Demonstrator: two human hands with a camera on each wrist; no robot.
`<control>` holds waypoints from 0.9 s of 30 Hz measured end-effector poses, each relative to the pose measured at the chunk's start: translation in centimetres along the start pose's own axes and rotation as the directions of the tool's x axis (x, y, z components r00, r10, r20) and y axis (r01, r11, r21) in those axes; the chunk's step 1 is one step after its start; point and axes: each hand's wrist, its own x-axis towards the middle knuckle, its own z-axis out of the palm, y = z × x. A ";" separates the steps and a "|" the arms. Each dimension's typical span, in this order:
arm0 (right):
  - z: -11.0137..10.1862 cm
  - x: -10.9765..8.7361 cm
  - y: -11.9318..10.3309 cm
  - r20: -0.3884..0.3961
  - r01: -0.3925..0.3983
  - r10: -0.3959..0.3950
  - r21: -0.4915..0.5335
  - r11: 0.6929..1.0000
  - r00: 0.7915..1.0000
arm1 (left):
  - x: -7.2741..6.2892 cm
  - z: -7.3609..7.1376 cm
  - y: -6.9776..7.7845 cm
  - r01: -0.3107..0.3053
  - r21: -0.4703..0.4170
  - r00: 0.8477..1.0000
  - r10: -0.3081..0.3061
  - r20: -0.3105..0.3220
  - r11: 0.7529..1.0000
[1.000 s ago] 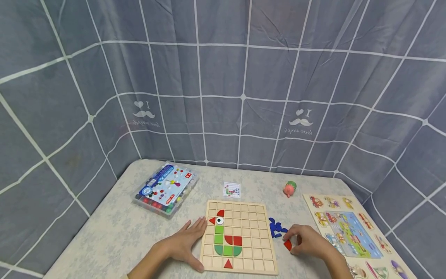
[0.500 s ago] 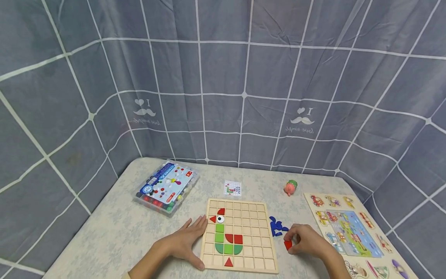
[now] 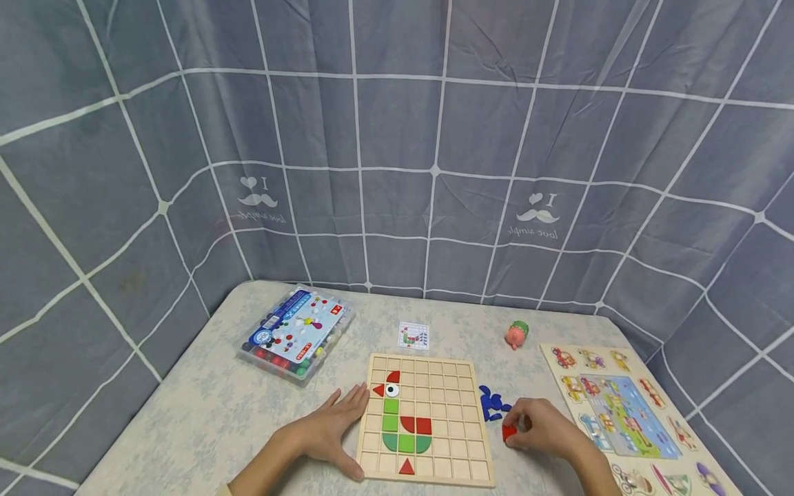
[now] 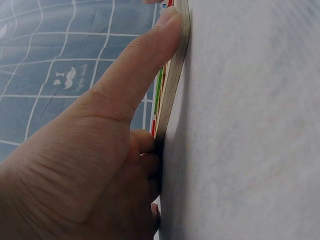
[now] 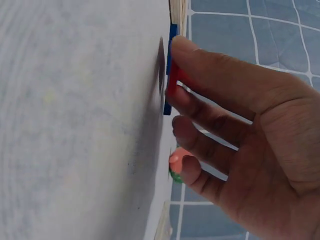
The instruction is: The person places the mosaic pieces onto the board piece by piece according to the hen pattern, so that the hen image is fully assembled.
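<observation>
A wooden grid board (image 3: 446,396) lies in the middle of the table in the head view. Red and green tiles and a white eye disc (image 3: 392,390) form a bird-like figure on its left half. My left hand (image 3: 325,434) is spread flat beside the board, thumb and fingertips at its left edge; the left wrist view shows the thumb along that wooden edge. To the board's right, my right hand (image 3: 542,428) pinches a small red tile (image 5: 173,82) between thumb and index finger, low over the table. Several blue tiles (image 3: 486,405) lie just beyond those fingertips.
A small pattern card (image 3: 413,335) lies behind the board. At the back left is a clear box (image 3: 298,334) of coloured balls. A pink and green toy (image 3: 517,335) stands at the back right, and a wooden picture puzzle (image 3: 639,413) covers the right side.
The red tile has turned within my right fingers and shifted slightly left, with less of its face showing. My left hand keeps its place at the board.
</observation>
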 end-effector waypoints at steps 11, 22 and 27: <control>0.1 1.5 -1.6 -0.008 0.079 -0.079 -0.032 0.996 0.997 | 0.1 0.0 -0.1 0.005 -0.007 1.000 -0.005 0.008 1.000; 0.4 3.9 -5.8 0.010 0.104 -0.104 -0.016 0.994 0.995 | 0.1 0.0 -0.1 0.013 -0.016 1.000 -0.012 0.015 1.000; 1.2 5.0 -7.6 0.028 0.096 -0.095 -0.028 0.995 0.995 | 0.2 0.1 -0.3 0.011 -0.005 1.000 -0.011 0.013 1.000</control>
